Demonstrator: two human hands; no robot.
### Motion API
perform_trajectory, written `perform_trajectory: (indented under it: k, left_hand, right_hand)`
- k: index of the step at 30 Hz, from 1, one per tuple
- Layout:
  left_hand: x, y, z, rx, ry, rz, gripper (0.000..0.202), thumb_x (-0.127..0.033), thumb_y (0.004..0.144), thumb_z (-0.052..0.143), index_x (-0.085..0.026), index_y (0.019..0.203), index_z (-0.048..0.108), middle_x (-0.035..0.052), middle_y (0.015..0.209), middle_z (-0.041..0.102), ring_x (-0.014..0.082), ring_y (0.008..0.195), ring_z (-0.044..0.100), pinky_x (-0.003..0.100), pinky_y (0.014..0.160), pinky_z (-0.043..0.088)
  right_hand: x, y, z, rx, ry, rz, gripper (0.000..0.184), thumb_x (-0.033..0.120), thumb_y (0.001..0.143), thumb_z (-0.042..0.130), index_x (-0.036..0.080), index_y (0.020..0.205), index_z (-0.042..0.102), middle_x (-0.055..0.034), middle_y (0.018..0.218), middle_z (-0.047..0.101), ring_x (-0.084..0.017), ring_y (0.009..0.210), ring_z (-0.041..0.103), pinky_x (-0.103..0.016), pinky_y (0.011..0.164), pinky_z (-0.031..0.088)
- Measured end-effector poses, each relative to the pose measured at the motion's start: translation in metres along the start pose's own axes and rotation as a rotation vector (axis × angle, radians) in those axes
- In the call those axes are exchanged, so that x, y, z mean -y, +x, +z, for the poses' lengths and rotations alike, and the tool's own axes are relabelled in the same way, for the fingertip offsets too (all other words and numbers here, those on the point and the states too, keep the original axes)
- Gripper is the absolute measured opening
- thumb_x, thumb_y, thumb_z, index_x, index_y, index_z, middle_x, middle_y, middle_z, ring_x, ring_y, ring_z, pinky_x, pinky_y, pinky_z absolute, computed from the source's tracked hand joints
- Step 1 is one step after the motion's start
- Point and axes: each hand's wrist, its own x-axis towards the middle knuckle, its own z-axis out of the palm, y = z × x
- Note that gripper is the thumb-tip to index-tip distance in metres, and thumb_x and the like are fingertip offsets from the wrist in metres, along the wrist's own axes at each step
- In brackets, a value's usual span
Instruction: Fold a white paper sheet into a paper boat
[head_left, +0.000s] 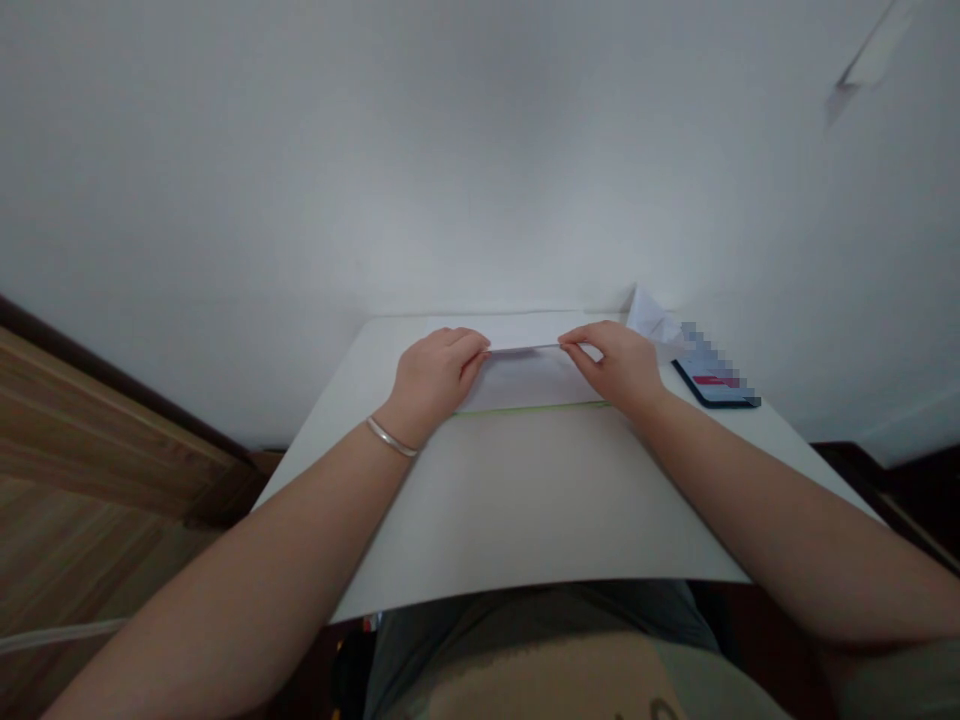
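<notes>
A white sheet of paper [525, 378] with a green near edge lies on a small white table [525, 500]. My left hand [435, 375] pinches the paper's far folded edge at the left, fingers curled closed. My right hand [619, 365] pinches the same raised edge at the right. A silver bracelet [390, 437] circles my left wrist.
A dark phone [712, 385] lies at the table's right edge. A folded white paper shape [651, 315] stands at the far right corner against the white wall. Wooden furniture [90, 450] stands to the left. My lap is below the table's near edge.
</notes>
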Motion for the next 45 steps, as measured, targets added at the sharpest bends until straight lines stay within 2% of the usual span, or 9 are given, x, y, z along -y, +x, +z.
perform_trajectory:
  k: [6, 13, 17, 22, 29, 33, 38, 41, 45]
  left_hand:
    - [0.002, 0.0, 0.001, -0.075, -0.24, -0.179, 0.026, -0.032, 0.093, 0.045, -0.021, 0.103, 0.067, 0.0026, 0.102, 0.071, 0.0177, 0.094, 0.062, 0.027, 0.079, 0.045]
    - [-0.003, 0.008, 0.007, -0.381, -0.795, -0.467, 0.021, -0.036, 0.083, 0.056, -0.019, 0.071, 0.053, -0.0044, 0.061, 0.046, 0.01, 0.058, 0.043, 0.021, 0.055, 0.035]
    - [-0.016, 0.011, 0.009, -0.276, -1.212, -0.674, 0.023, -0.038, 0.079, 0.057, -0.02, 0.069, 0.046, -0.0067, 0.057, 0.035, 0.0079, 0.047, 0.033, 0.019, 0.043, 0.026]
    - [-0.028, 0.011, 0.007, -0.103, -1.383, -0.809, 0.017, -0.028, 0.069, 0.062, -0.018, 0.074, 0.049, -0.0056, 0.063, 0.045, 0.0077, 0.052, 0.045, 0.017, 0.046, 0.035]
    - [-0.02, 0.012, 0.011, -0.016, -1.327, -0.889, 0.06, -0.027, 0.072, 0.06, -0.026, 0.13, 0.046, -0.0068, 0.061, 0.048, 0.0082, 0.045, 0.044, 0.017, 0.041, 0.03]
    - [-0.013, 0.008, 0.016, 0.094, -1.2, -0.747, 0.038, -0.026, 0.071, 0.061, -0.018, 0.108, 0.067, -0.0032, 0.061, 0.051, 0.0068, 0.044, 0.04, 0.018, 0.041, 0.028]
    - [-0.005, 0.006, 0.027, -0.075, -0.918, -0.774, 0.032, -0.028, 0.078, 0.051, -0.015, 0.102, 0.069, 0.0026, 0.07, 0.06, 0.0097, 0.05, 0.045, 0.02, 0.043, 0.031]
    - [-0.005, 0.006, 0.03, -0.115, -0.9, -0.839, 0.034, -0.024, 0.08, 0.047, -0.015, 0.109, 0.063, 0.0017, 0.07, 0.057, 0.0099, 0.049, 0.046, 0.019, 0.043, 0.033]
    - [-0.011, 0.006, 0.026, -0.045, -0.998, -0.926, 0.041, -0.02, 0.08, 0.045, -0.016, 0.119, 0.056, 0.0024, 0.072, 0.058, 0.0103, 0.048, 0.05, 0.019, 0.041, 0.037]
  right_hand:
    - [-0.017, 0.0, 0.013, -0.035, 0.272, 0.375, 0.027, 0.031, 0.079, 0.061, 0.023, 0.104, 0.063, -0.0069, 0.104, 0.069, -0.023, 0.088, 0.064, -0.042, 0.078, 0.051]
    - [-0.016, 0.004, 0.027, -0.063, 0.835, 0.607, 0.052, 0.039, 0.067, 0.069, 0.024, 0.113, 0.051, -0.0113, 0.123, 0.061, -0.023, 0.107, 0.06, -0.045, 0.092, 0.048]
    - [0.002, 0.006, 0.02, 0.182, 1.11, 0.707, 0.045, 0.044, 0.07, 0.068, 0.026, 0.109, 0.052, -0.0064, 0.104, 0.07, -0.023, 0.093, 0.066, -0.046, 0.087, 0.052]
    - [0.01, 0.006, 0.015, 0.317, 1.193, 0.71, 0.029, 0.038, 0.073, 0.066, 0.025, 0.097, 0.057, -0.0032, 0.097, 0.072, -0.022, 0.084, 0.067, -0.042, 0.081, 0.053]
    - [-0.003, 0.001, 0.016, 0.535, 1.093, 0.722, 0.033, 0.033, 0.079, 0.059, 0.022, 0.11, 0.06, -0.0039, 0.091, 0.07, -0.017, 0.071, 0.064, -0.033, 0.065, 0.051]
    - [-0.008, 0.0, 0.019, 0.387, 0.906, 0.653, 0.057, 0.033, 0.075, 0.063, 0.023, 0.13, 0.05, 0.0003, 0.079, 0.066, -0.013, 0.057, 0.056, -0.027, 0.054, 0.046]
    - [-0.021, 0.001, 0.026, 0.165, 0.812, 0.691, 0.048, 0.032, 0.072, 0.059, 0.023, 0.119, 0.056, -0.007, 0.11, 0.065, -0.014, 0.064, 0.059, -0.029, 0.053, 0.048]
    - [-0.026, -0.001, 0.03, 0.2, 0.811, 0.669, 0.044, 0.018, 0.067, 0.052, 0.023, 0.11, 0.059, -0.0061, 0.106, 0.067, -0.013, 0.065, 0.062, -0.032, 0.062, 0.053]
    - [-0.024, -0.004, 0.032, 0.277, 0.801, 0.413, 0.046, 0.012, 0.066, 0.048, 0.024, 0.109, 0.058, -0.008, 0.117, 0.062, -0.018, 0.09, 0.064, -0.037, 0.076, 0.054]
